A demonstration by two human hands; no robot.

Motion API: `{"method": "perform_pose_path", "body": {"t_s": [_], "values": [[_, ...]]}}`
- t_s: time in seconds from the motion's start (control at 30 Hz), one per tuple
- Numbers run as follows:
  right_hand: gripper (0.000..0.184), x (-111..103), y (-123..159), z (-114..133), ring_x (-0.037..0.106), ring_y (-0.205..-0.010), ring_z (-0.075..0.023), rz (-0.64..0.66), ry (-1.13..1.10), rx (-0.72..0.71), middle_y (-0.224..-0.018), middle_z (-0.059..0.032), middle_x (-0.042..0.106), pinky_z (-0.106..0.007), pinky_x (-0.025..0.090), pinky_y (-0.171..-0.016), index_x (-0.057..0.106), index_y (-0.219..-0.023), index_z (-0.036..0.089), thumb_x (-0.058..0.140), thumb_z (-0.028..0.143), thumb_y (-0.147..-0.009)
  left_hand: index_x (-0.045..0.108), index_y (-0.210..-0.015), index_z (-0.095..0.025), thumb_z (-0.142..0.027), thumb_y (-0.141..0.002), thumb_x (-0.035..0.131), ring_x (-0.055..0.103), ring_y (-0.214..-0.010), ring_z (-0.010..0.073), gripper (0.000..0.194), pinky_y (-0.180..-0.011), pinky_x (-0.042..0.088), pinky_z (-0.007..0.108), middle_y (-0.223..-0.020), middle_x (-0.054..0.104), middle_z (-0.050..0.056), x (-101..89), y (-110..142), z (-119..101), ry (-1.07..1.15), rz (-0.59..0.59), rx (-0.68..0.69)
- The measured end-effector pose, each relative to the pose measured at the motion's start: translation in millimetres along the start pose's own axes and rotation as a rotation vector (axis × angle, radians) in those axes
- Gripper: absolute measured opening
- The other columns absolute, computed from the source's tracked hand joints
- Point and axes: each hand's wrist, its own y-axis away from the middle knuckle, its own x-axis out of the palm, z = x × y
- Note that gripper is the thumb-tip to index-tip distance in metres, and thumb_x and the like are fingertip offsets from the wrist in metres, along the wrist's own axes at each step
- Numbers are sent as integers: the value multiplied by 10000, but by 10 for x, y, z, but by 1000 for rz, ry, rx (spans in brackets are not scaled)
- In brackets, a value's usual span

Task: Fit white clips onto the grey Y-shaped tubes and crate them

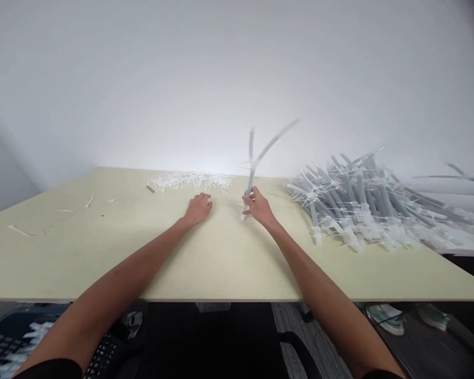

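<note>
In my right hand point(258, 208) is a grey Y-shaped tube assembly point(250, 181), gripped near its lower end and held upright. Its two branches spread upward, slightly blurred, with thin white tie ends sticking out at the fork and a pale, translucent bottom end. My left hand point(198, 209) rests palm down on the tabletop point(221, 258), fingers loosely apart and holding nothing I can see. Just beyond its fingertips lies a loose spread of white cable ties point(193, 181).
A big heap of similar tube assemblies point(359, 197) covers the table's right side. Stray cable ties point(21, 230) and a small grey piece point(150, 189) lie at left. Below the left edge stands a dark basket point(0, 342) with white parts. Another tube assembly point(458, 173) shows far right.
</note>
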Motion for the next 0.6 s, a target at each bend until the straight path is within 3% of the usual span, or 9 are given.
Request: {"method": "perform_pose_path", "body": {"t_s": [0.17, 0.27, 0.43, 0.6], "values": [[225, 47, 7, -46, 545, -625, -131, 19, 2, 34, -763, -17, 526, -259, 554, -443, 549, -901, 249, 573, 418, -756, 440, -1251, -146, -323, -892, 303, 380, -1173, 313, 423, -918, 310, 472, -1337, 432, 152, 31, -357, 133, -218, 151, 28], [228, 44, 6, -58, 556, -615, -130, 22, -23, 31, -765, -18, 533, -262, 557, -452, 563, -918, 255, 583, 412, -753, 496, -1186, -160, -354, -902, 276, 379, -1162, 318, 408, -909, 291, 486, -1318, 456, 145, 32, -483, 153, -275, 215, 60], [224, 40, 10, -38, 559, -600, -132, 23, -55, 40, -752, -21, 537, -272, 553, -452, 571, -915, 251, 596, 401, -750, 587, -978, -127, -337, -922, 225, 450, -1054, 287, 422, -900, 268, 448, -1066, 577, 166, -20, -351, 118, -378, 52, 199], [226, 44, 19, -7, 557, -588, -133, 23, -55, 38, -749, -19, 532, -277, 548, -443, 571, -912, 252, 604, 402, -746, 536, -1114, -138, -244, -909, 239, 459, -1058, 270, 376, -867, 301, 404, -1138, 556, 148, -96, -207, 230, -348, -8, 192]]}}
